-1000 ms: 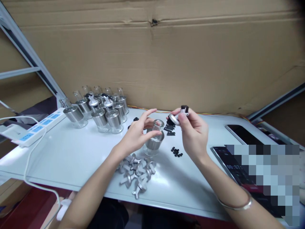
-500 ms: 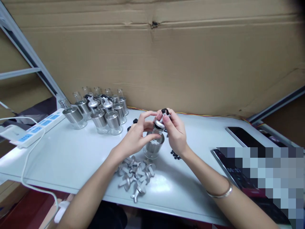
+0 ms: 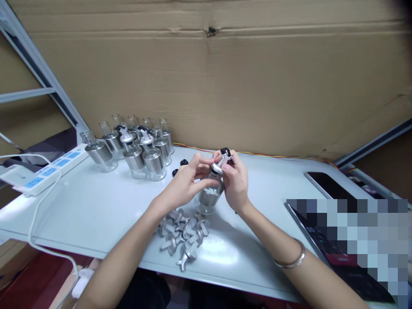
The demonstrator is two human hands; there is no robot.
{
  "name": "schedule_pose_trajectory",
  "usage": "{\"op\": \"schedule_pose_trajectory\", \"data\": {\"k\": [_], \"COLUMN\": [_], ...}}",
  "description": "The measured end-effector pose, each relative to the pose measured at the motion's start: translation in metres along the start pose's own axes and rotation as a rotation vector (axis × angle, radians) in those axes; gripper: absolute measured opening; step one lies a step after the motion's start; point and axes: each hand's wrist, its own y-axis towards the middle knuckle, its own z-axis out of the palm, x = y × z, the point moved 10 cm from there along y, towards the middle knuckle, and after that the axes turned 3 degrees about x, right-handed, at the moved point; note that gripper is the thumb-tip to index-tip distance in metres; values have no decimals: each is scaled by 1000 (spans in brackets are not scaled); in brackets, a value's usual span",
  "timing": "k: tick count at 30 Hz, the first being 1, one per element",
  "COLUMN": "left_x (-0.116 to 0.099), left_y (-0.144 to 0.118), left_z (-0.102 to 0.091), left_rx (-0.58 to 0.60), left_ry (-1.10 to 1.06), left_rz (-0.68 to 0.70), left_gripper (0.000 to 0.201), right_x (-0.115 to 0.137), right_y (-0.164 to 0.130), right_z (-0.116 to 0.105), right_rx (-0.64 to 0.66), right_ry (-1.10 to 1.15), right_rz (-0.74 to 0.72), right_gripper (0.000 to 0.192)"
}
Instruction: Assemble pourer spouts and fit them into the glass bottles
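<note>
A glass bottle (image 3: 210, 199) with a steel band round its body stands upright, leaning slightly in view, on the table. My left hand (image 3: 180, 185) is closed round the bottle's neck, thumb in front. On the bottle's mouth sits a silver pourer spout (image 3: 220, 165) with a black flip cap (image 3: 225, 151). My right hand (image 3: 236, 182) grips the pourer's rim from the right, its thumb near the spout. Just below the bottle lies a pile of silver pourer tops (image 3: 185, 234). Small black stoppers (image 3: 183, 162) lie behind my left hand.
Several steel-banded bottles (image 3: 100, 156) stand at the back left, two with pourers fitted. A white power strip (image 3: 53, 171) and its cable lie at the left edge. At right are a phone (image 3: 325, 183) and a larger dark screen (image 3: 317, 231). Cardboard (image 3: 273, 86) walls the back.
My right hand has shifted its grip from the top of the pourer down to its rim, and the spout now shows, pointing right. The left hand stays round the neck.
</note>
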Motion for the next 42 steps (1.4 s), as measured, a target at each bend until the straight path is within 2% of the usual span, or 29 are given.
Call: {"op": "schedule_pose_trajectory", "data": {"k": [8, 14, 19, 22, 25, 28, 34, 39, 42], "left_x": [5, 5, 20, 31, 39, 36, 31, 27, 28], "left_y": [2, 0, 3, 4, 2, 1, 1, 3, 3], "left_z": [-1, -2, 10, 17, 18, 17, 16, 17, 18], "left_rx": [-23, -64, -1, -41, -134, -188, -179, -143, -124], "left_ry": [-77, -119, -379, -506, -474, -425, -434, -454, -461], "left_rz": [-55, -65, -128, -200, -259, -239, -217, -152, -166], "left_gripper": [32, 38, 41, 51, 44, 31, 21, 23, 28], "right_x": [7, -8, -13, -10, -7, -7, -7, -6, -5], "right_y": [-2, -9, -14, -18, -22, -24, -23, -23, -25], "right_z": [1, 1, -2, -2, 1, 2, 0, -1, -1], "right_rx": [-23, -29, -29, -36, -41, -54, -86, -86, -83], "right_ry": [-73, -22, -111, -176, -204, -211, -215, -191, -204], "right_rz": [-79, -24, -50, -115, -174, -194, -176, -200, -228], "right_gripper": [13, 19, 30, 30, 23, 19, 22, 23, 21]}}
